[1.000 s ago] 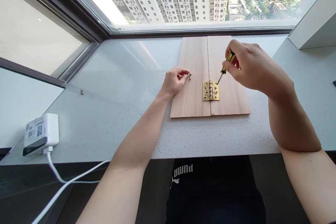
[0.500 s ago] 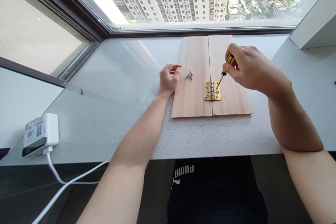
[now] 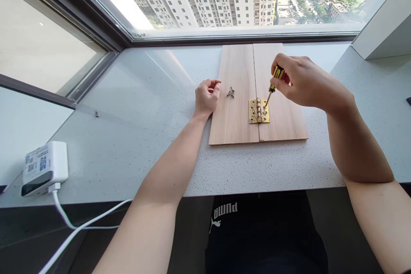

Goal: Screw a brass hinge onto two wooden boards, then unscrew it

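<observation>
My right hand (image 3: 298, 78) grips a yellow-and-black screwdriver (image 3: 276, 78), its shaft slanting down to the right leaf of a brass hinge (image 3: 254, 113). The tip is at a screw in that leaf. The hinge lies flat across the seam between two light wooden boards, the left board (image 3: 236, 124) and the right board (image 3: 282, 124). My left hand (image 3: 207, 96) rests against the left board's outer edge, fingers loosely curled, thumb apart from them, holding nothing. Several loose screws (image 3: 230, 92) lie on the left board, just right of that hand.
The boards lie on a speckled pale sill (image 3: 154, 137) below a window. A white device (image 3: 48, 162) with a white cable (image 3: 85, 226) stands at the left front. A small dark object (image 3: 96, 114) lies farther back. At the right is a white box-like block (image 3: 385, 25).
The view has shifted slightly. My right hand keeps the screwdriver at the same screw, with its grip slightly changed. My left hand stays beside the board.
</observation>
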A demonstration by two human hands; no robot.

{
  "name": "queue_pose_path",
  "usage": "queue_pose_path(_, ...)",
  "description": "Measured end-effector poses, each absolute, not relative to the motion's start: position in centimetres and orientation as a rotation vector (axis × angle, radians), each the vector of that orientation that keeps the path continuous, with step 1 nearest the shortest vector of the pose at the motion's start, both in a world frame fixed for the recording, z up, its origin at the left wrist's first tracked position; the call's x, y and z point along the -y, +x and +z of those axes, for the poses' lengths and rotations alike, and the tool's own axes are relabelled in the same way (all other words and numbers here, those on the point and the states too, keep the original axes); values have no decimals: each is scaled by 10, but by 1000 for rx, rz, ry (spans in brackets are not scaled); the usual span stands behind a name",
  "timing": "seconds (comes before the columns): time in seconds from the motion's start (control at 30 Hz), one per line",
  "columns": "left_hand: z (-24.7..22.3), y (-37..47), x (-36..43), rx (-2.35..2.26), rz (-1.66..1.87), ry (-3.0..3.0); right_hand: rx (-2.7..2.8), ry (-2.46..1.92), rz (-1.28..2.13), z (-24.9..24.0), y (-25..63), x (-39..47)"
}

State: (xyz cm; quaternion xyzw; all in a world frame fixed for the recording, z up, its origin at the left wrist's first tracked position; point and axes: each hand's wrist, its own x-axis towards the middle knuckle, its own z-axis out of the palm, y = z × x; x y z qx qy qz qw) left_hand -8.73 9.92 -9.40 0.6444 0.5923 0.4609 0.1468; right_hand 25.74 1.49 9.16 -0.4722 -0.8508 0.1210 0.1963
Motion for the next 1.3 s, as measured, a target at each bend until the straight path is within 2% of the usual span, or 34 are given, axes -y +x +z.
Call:
queue_pose_path(0.4, -90, -84, -99, -1717, 1317, 1826, 2443, -1265, 324, 95, 257, -12)
queue_pose_path(0.63, -90, -83, -97, -1699, 1318, 1830, 2465, -1257, 432, 94, 255, -12)
queue_pose_path(1.3, -92, -83, -98, -1717, 1312, 1839, 2354, -1350, 371, 95, 272, -18)
